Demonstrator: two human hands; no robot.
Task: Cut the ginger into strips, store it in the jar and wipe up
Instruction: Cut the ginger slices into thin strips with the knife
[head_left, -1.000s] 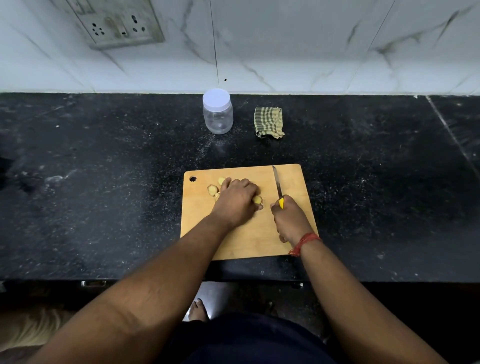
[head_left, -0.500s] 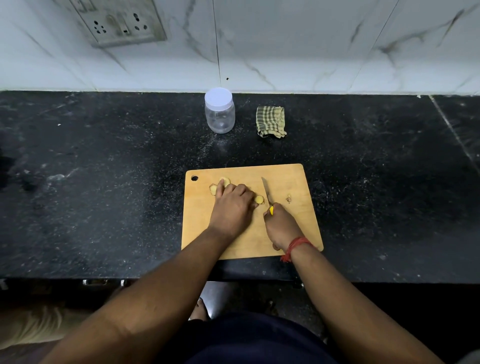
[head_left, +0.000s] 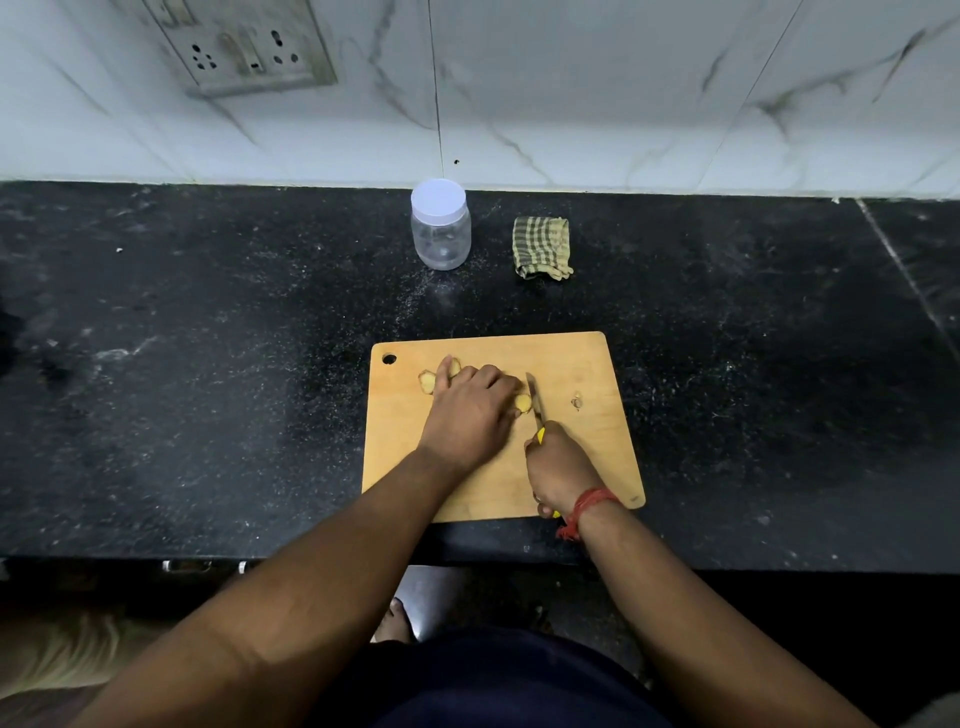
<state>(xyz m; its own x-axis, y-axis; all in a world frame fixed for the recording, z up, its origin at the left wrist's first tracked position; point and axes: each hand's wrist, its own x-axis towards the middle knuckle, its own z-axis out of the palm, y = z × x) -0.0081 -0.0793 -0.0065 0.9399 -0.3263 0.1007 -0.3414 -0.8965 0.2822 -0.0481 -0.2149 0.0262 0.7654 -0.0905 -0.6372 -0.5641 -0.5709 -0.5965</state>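
A wooden cutting board (head_left: 587, 467) lies on the black counter in front of me. My left hand (head_left: 470, 413) presses down on a piece of ginger (head_left: 523, 402), whose cut end pokes out by my fingers. More ginger pieces (head_left: 427, 382) lie just left of that hand. My right hand (head_left: 561, 467) grips a knife (head_left: 534, 402) with a yellow handle, the blade set against the ginger's right end. A small thin slice (head_left: 576, 401) lies to the right of the blade. A clear jar (head_left: 441, 226) with a white lid stands behind the board, a folded checked cloth (head_left: 542, 248) beside it.
The black stone counter (head_left: 208, 364) runs left and right of the board, dusted with pale specks. A white marble wall with a socket plate (head_left: 249, 47) closes the back. The counter's front edge is just below the board.
The knife has moved left from the board's middle and come down against the ginger under my left hand. A thin slice now lies to the right of the blade.
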